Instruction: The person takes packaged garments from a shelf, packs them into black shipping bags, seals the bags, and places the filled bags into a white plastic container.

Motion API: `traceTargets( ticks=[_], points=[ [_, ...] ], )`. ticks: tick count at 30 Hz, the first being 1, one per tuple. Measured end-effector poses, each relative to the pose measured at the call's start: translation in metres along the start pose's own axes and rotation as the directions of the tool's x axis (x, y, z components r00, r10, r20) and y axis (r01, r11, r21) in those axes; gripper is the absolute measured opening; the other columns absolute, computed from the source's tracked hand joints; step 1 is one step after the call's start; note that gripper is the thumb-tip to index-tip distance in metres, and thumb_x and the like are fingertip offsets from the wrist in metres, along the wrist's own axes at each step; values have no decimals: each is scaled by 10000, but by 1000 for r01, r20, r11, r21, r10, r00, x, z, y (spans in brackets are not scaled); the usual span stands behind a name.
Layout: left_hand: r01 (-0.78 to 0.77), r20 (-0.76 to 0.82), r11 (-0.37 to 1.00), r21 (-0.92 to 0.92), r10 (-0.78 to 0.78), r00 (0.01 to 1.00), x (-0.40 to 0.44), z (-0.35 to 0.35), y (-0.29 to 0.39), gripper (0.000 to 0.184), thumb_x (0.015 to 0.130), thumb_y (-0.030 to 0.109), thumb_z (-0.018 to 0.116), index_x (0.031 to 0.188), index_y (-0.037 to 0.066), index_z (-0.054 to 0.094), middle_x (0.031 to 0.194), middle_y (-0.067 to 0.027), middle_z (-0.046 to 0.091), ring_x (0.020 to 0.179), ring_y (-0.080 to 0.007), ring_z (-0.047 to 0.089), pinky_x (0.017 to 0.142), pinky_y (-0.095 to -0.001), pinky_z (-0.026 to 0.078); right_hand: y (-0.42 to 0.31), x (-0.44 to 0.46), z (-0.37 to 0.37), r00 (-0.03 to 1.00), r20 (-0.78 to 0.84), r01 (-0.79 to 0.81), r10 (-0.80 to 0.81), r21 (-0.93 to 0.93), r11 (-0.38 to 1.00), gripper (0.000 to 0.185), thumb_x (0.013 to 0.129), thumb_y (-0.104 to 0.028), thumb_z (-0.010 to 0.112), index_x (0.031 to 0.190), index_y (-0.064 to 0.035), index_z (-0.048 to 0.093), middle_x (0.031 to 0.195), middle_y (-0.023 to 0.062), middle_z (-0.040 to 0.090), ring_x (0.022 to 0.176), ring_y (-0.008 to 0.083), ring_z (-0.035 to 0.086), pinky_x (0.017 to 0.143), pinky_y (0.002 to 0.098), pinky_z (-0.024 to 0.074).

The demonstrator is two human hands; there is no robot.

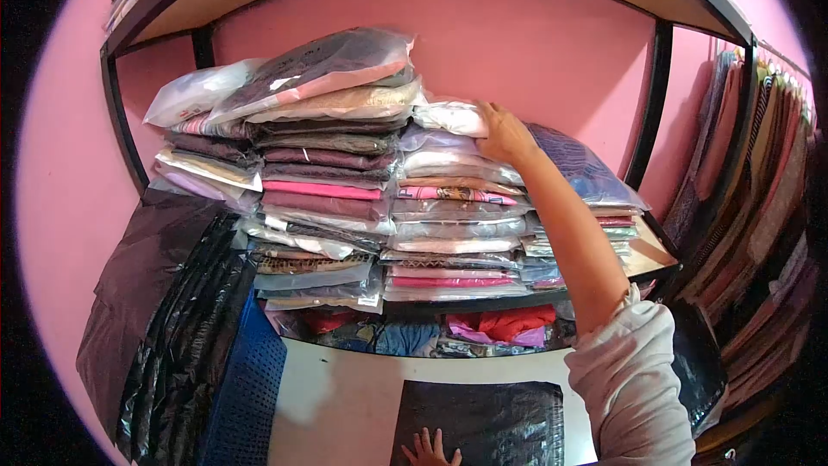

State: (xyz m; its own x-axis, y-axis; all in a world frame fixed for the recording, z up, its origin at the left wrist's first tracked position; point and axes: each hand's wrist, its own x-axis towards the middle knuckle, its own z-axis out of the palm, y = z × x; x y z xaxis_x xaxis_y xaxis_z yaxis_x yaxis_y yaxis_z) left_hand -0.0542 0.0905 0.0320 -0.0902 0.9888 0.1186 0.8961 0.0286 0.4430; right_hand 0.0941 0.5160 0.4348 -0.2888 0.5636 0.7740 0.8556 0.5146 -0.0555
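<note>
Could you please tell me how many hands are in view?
2. The right hand is at the white packet on top of a stack; the left hand, partly cut off by the picture's lower edge, is spread over the black plastic.

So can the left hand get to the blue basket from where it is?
Probably yes: the left hand is spread on the black package, and only white tabletop shows between that and the blue basket. Its arm is out of view, though.
</note>
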Motion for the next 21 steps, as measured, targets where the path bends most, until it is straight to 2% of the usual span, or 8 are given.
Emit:
traceTargets(
  ticks=[4,7,12,14,15,16,18,21],
  points=[
    [-11,-15,1000,5,11,1000,-1,2,0,675,724,377,582,1283,85,343,1326,-191,296,1220,-381,262,978,-608,119,13,3,-3,992,121,-8,17,-77,997,424,664,-30,505,1085,-67,477,981,206,561,898,375,543,782,433,445],
    [-7,0,1000,19,7,1000,0,-7,7,671,728,373,576,1280,72,341,1321,-202,296,1213,-390,267,970,-618,118,23,1,-26,985,-168,-38,30,-48,998,360,672,-31,501,1029,-77,513,889,211,587,817,372,569,728,452,460],
    [-8,-51,1000,-28,7,999,-6,7,-2,616,766,349,526,1278,63,337,1330,-199,284,1223,-381,254,973,-604,122,57,-7,-104,954,-286,-87,92,28,996,379,681,-48,526,1060,-51,548,822,256,579,788,414,559,713,456,452],
    [11,47,1000,-3,-10,999,-4,27,-19,668,769,505,476,1290,106,350,1344,-173,263,1262,-363,190,964,-635,22,74,-21,-147,959,-279,-13,45,116,993,371,696,-51,540,1067,-37,546,858,257,576,821,413,552,704,433,450],
    [-15,12,1000,25,15,1000,-5,29,-20,658,763,477,490,1286,100,353,1342,-171,269,1256,-371,198,973,-623,34,66,-37,-175,952,-301,-36,60,85,996,355,706,-56,556,1059,-22,545,890,248,580,854,389,560,716,393,448],
    [-20,22,1000,20,20,1000,-5,29,-20,658,763,477,490,1286,100,353,1342,-171,269,1256,-371,198,973,-623,34,52,-57,-207,970,-229,-32,75,185,982,345,717,-61,565,1057,-8,544,910,229,590,883,353,572,743,351,441],
    [-1,21,996,86,-1,1000,-3,31,-18,667,751,463,506,1284,93,351,1344,-173,265,1257,-361,200,982,-606,47,64,-93,-245,968,-212,-108,133,127,986,334,724,-50,561,1052,7,541,909,201,607,864,265,598,751,317,433],
    [-43,-16,990,133,45,999,-4,29,-16,681,741,458,513,1284,84,346,1347,-173,264,1256,-351,201,987,-591,58,66,-151,-298,969,-142,-173,204,204,963,252,729,-36,548,974,20,556,802,105,621,764,118,549,705,277,430]
  ],
)
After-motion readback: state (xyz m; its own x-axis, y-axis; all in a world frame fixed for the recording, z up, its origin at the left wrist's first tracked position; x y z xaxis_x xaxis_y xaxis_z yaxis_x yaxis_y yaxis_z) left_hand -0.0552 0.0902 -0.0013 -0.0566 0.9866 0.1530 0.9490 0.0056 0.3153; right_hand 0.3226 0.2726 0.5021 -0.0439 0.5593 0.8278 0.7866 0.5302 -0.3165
